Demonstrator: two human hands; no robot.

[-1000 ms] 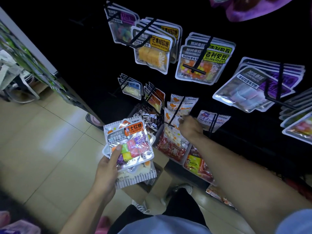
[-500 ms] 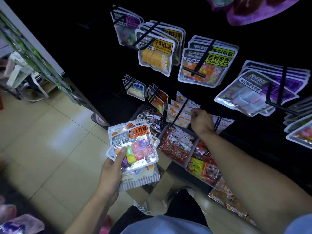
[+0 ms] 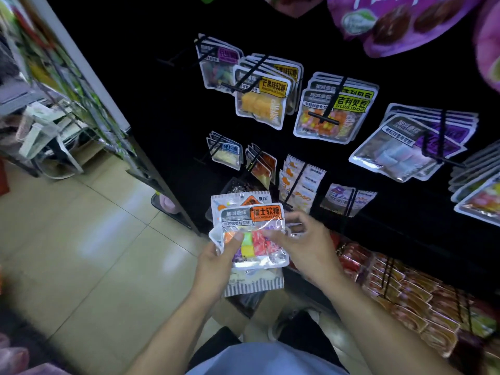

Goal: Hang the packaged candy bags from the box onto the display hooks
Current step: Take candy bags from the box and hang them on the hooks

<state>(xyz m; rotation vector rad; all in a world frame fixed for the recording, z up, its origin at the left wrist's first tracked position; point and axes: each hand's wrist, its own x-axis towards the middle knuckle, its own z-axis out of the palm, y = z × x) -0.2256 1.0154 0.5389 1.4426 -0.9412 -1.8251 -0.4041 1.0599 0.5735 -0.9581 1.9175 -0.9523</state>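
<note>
Before the dark hook wall [image 3: 378,185], the right hand [image 3: 305,244] is now back from the hooks, its fingers [image 3: 273,234] joining the left hand [image 3: 216,262] in pinching the top candy bag [image 3: 254,234], likely picking the next one to hang.

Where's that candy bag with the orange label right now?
The orange-label candy bag sits low in the middle of the head view, on top of a small stack held between the left hand and right hand, just below the orange-and-white packets on the hooks.

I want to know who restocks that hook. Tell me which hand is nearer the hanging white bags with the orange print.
Right. The right hand lies just below the white orange-print bags, at the held clear candy bag; the left hand grips that bag lower left, farther off.
</note>
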